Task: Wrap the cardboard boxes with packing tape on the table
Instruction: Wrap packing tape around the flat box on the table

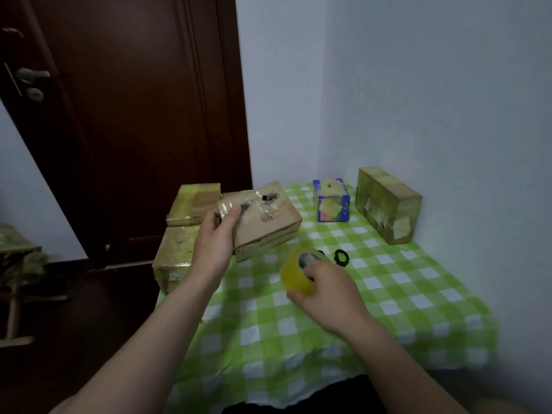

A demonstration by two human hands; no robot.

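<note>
Head view: gripping the cardboard box point(268, 222) by its near end with the left hand point(213, 249), over the left of the table point(388, 294); curling the right hand point(328, 297) round the tape roll point(294, 277) (near the box). Probably starting a wrap, next needing the tape's free end.

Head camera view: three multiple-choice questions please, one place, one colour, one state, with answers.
1. Blue box stands: A on the floor; B on the table; C in a hand.
2. Tape roll is: A red; B yellow; C black.
3. Left hand: A lies flat; B hangs idle; C grips a cardboard box.
Answers: B, it stands near the table's far edge; B, yellow shows in the right hand; C, fingers curl round the box.
</note>
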